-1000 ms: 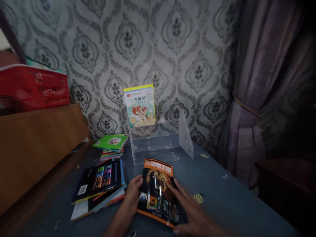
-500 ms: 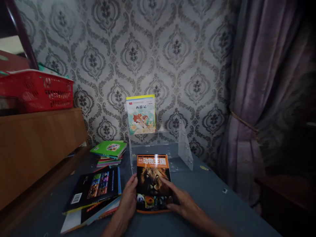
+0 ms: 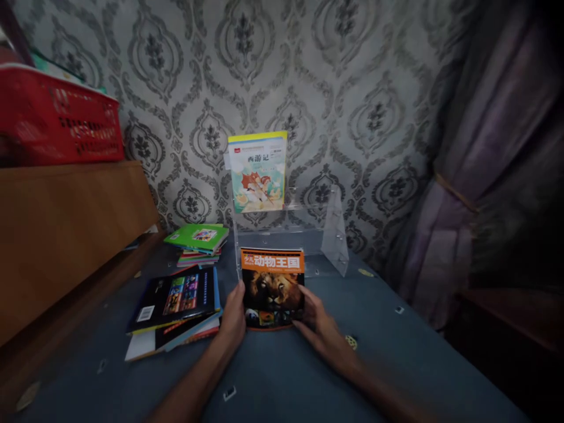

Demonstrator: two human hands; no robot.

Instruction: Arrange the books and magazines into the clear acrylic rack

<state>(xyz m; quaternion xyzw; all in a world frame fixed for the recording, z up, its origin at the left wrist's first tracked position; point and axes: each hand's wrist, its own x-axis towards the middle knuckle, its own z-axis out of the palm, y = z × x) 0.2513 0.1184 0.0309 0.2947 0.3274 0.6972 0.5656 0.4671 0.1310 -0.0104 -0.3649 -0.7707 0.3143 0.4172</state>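
Between my hands is an orange and black book with a lion's face on its cover. My left hand grips its left edge, fingers tucked behind it. My right hand holds the right edge, with the thumb near the lower corner. Just behind the book stands a clear acrylic rack with stepped tiers. A book with a pale teal cover and yellow top edge rests upright at the rack's upper left. The lion book hides part of the rack's lower front.
Left of my hands lies a loose pile of dark-covered books. Behind it is a stack topped by a green book. A red basket sits on a wooden ledge. A purple curtain hangs at the right.
The lion book has moved forward, closer to the rack, and its top leans back more. Both hands have gone with it. My view has tilted down, so more of the surface shows.
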